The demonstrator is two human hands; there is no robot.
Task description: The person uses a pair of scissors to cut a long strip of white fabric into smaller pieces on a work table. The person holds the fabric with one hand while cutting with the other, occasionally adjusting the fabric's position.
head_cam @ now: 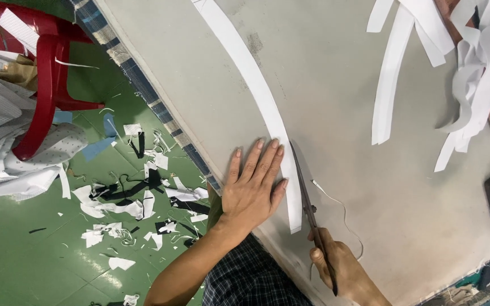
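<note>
A person leans over a grey counter (370, 187). The left hand (252, 190) lies flat, fingers spread, its grip released, pressing a long curved white strip (256, 90) onto the counter. The right hand (344, 269) has its grip clenched on dark scissors (307, 198), blades along the strip's right edge. More white strips (472, 62) pile at the far right. Scraps (126, 198) litter the green floor (29, 255) beside a red chair (49, 68).
</note>
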